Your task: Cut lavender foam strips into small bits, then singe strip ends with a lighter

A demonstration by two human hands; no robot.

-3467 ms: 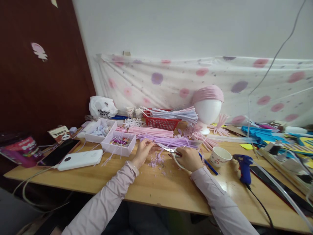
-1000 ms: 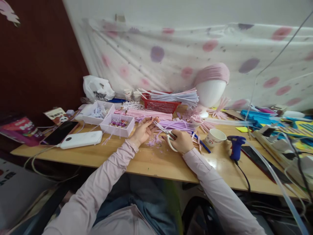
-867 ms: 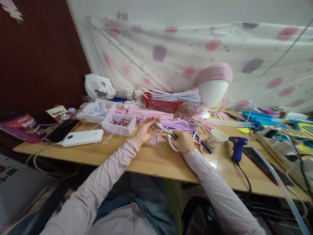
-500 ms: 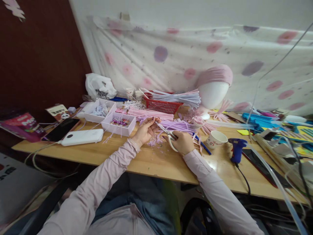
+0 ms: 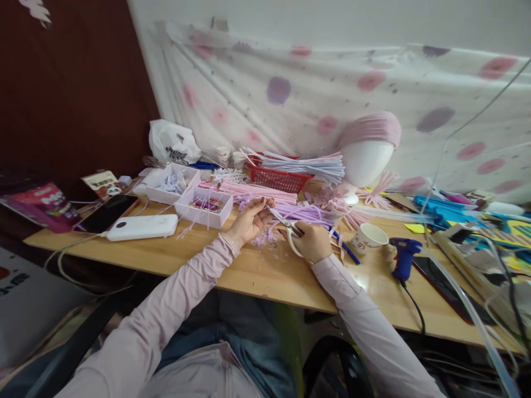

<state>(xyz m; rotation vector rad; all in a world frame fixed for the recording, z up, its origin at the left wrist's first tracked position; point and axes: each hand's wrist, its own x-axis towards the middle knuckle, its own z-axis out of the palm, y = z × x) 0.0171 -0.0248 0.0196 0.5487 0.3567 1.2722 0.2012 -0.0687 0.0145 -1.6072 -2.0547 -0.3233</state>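
Observation:
White-handled scissors (image 5: 292, 236) are in my right hand (image 5: 313, 242), with the blades pointing up and left at the fingertips of my left hand (image 5: 250, 222). My left fingers are pinched together at the blade tips; whatever they hold is too small to make out. Fluffy lilac clippings (image 5: 265, 236) lie on the wooden table (image 5: 265, 276) just below the blades. Behind both hands is a bundle of purple pipe cleaners (image 5: 301, 213). Pink pipe cleaners (image 5: 259, 192) lie farther back.
A red basket (image 5: 277, 180) bears pale blue pipe cleaners. Left stand a lilac box (image 5: 224, 214) and a white power bank (image 5: 141, 227). On the right are a paper cup (image 5: 370, 237), a blue glue gun (image 5: 403, 258), a phone (image 5: 448, 287) and a foam head (image 5: 367, 160).
The whole view has shifted slightly, so things sit a little farther right. Both hands keep nearly the same pose, the scissors still at the left fingertips.

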